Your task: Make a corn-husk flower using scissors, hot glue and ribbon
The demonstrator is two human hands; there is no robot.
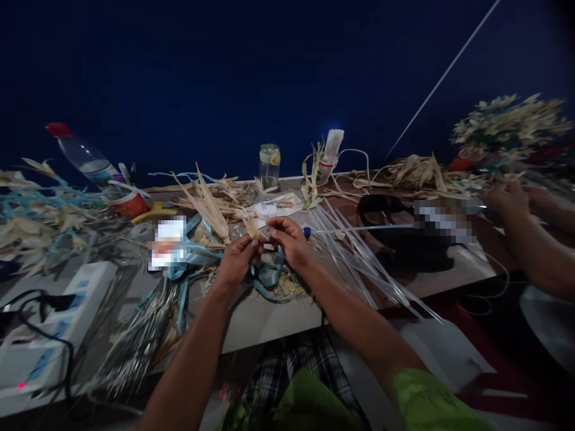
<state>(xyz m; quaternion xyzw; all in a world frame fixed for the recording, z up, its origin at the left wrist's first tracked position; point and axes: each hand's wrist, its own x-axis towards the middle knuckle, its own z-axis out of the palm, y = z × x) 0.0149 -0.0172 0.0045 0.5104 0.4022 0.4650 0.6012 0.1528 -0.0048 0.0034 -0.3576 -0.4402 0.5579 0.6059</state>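
Note:
Over the table, my left hand (239, 258) is closed in a pinch on a small piece of pale dried corn husk (252, 227), whose frayed end points up. Close beside it, my right hand (291, 240) has its fingers pressed together near the base of the husk; whatever lies between them is too small to make out. A light blue ribbon (269, 276) curls beneath both hands, among husk scraps (291, 286). More blue ribbon (202, 254) lies to the left, by a large husk (210, 206). Just behind my hands is a white round object (266, 211).
A power strip (83, 305) and a bundle of thin wires (144, 335) lie at the left. Clear plastic sticks (359, 257) spread to the right. A lidded jar (269, 164) and a tilted bottle (85, 158) stand behind. At far right, another person's hands (507, 200) work.

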